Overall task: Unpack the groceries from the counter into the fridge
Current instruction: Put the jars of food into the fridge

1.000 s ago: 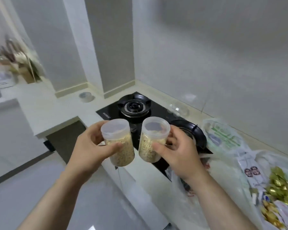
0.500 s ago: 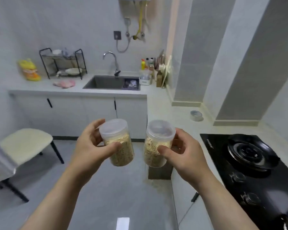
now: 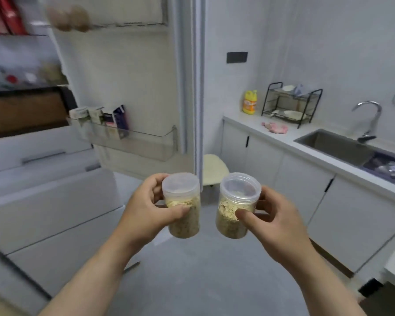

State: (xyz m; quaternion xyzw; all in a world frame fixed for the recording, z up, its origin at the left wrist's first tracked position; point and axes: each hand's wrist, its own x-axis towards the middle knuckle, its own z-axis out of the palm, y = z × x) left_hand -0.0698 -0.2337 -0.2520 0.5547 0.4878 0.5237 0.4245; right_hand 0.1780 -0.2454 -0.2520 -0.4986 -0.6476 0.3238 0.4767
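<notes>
My left hand [image 3: 146, 208] grips a clear plastic jar [image 3: 183, 206] with a pale lid, half full of tan flakes. My right hand [image 3: 276, 222] grips a second jar [image 3: 234, 206] of the same kind. Both jars are upright, side by side and a little apart, held out in front of me at chest height. The fridge [image 3: 43, 144] stands open at the left, its shelves blurred. Its open door [image 3: 132, 76] faces me, with a clear lower door bin [image 3: 146, 144] holding several small cartons at its left end.
A pale chair [image 3: 214, 167] stands behind the fridge door edge. At the right runs a white counter [image 3: 283, 137] with a sink [image 3: 333, 144], a tap, a black dish rack [image 3: 290, 103], a yellow bottle [image 3: 250, 102] and a pink cloth. Grey floor lies below my hands.
My view has swung left from the stove, past the sink counter, to the open fridge. Both hands keep the same hold on the two jars.
</notes>
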